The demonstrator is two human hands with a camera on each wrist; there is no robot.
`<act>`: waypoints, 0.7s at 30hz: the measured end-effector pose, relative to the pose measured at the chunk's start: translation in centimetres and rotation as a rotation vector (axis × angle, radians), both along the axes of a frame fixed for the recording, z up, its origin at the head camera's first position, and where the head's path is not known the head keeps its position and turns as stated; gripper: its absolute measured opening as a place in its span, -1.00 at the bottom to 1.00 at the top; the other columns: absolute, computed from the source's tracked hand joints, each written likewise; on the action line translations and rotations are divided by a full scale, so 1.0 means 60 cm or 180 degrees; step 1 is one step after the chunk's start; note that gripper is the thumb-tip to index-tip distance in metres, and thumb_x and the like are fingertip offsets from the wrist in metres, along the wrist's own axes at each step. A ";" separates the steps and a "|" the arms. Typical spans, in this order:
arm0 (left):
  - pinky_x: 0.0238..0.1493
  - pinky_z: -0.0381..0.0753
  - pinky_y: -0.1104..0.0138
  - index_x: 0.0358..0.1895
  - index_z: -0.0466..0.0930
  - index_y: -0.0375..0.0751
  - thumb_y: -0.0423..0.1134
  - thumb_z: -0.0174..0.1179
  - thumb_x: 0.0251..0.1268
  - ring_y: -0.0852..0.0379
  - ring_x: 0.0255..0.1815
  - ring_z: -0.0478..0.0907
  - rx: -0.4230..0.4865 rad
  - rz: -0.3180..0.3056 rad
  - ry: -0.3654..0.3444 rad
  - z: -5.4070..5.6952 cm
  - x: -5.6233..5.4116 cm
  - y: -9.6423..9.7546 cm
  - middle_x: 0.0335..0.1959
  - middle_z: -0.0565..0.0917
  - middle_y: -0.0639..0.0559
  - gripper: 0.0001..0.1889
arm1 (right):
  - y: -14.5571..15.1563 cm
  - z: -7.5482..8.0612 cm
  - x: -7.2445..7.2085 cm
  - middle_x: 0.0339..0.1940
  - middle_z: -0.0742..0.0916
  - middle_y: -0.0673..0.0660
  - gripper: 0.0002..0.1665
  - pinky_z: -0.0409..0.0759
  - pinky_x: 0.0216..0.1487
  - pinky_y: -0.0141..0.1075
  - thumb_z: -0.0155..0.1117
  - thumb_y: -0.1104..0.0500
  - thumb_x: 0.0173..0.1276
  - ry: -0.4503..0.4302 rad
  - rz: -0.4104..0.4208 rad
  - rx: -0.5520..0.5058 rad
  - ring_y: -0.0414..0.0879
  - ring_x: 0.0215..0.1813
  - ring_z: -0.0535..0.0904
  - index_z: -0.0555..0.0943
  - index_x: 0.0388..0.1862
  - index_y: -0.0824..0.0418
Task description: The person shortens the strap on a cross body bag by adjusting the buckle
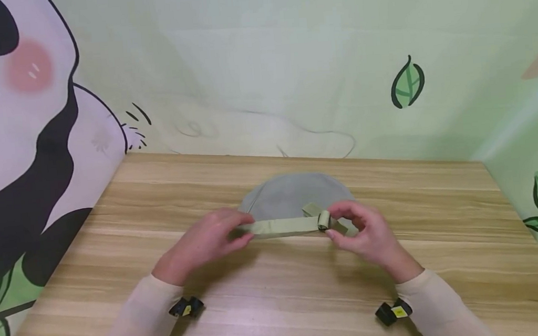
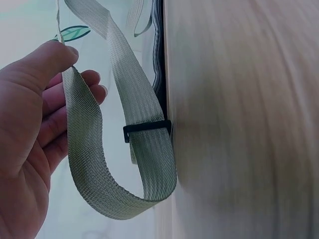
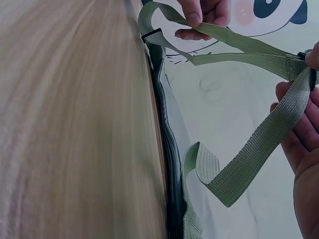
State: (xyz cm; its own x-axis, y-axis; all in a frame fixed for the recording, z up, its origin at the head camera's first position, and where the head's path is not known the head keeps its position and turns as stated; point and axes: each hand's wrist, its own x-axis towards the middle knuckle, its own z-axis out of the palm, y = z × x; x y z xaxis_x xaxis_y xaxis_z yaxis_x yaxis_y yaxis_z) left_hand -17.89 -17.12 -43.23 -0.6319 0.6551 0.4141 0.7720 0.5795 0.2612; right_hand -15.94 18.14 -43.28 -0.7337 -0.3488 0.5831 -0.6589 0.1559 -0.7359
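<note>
A pale green webbing strap (image 1: 285,226) is stretched between my two hands, in front of a grey rounded fabric bag (image 1: 295,195) on the table. My left hand (image 1: 208,238) pinches the strap between thumb and fingers. In the left wrist view the strap hangs in a loop below that thumb, and a black slider (image 2: 147,127) crosses its lower part. My right hand (image 1: 366,231) pinches the strap at a black buckle (image 1: 323,227), where the webbing folds over. A loose, folded length of strap (image 3: 259,149) hangs from there in the right wrist view.
The bag's dark zipper edge (image 3: 172,144) runs along the tabletop. Wood-grain table (image 1: 270,310) surrounds the bag. Behind it stands a pale green wall (image 1: 252,74) with painted leaves, and a painted panda (image 1: 53,143) is at the left. Small black devices (image 1: 394,312) sit at both wrists.
</note>
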 end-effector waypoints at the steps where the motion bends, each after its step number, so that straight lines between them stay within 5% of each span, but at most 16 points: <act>1: 0.05 0.83 0.17 0.02 0.79 -0.24 -0.21 0.53 0.33 0.05 -0.08 0.82 0.0007 -0.0012 -0.0003 0.000 0.000 -0.001 -0.09 0.87 -0.04 -0.72 | 0.000 0.000 0.000 -0.09 0.73 -0.27 -0.54 0.70 0.05 -0.56 0.45 0.70 0.00 0.0000 0.0009 -0.0012 -0.44 -0.07 0.68 0.65 -0.06 0.54; 21: 0.10 0.82 0.13 0.00 0.79 -0.24 -0.23 0.52 0.33 0.01 -0.03 0.82 -0.0082 0.0080 -0.0025 -0.002 -0.003 -0.026 -0.08 0.87 -0.04 -0.74 | 0.009 -0.004 -0.004 -0.06 0.78 -0.26 -0.52 0.68 0.03 -0.58 0.37 0.76 -0.02 0.0012 0.0109 -0.0312 -0.41 -0.07 0.71 0.64 -0.06 0.59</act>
State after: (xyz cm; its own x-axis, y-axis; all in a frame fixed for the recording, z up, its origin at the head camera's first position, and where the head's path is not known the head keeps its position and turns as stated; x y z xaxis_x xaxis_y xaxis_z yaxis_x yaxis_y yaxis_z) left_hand -18.05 -18.71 -43.37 -0.6515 0.6494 0.3922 0.7551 0.6053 0.2519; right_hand -16.19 18.71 -43.52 -0.7201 -0.3147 0.6184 -0.6654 0.0608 -0.7440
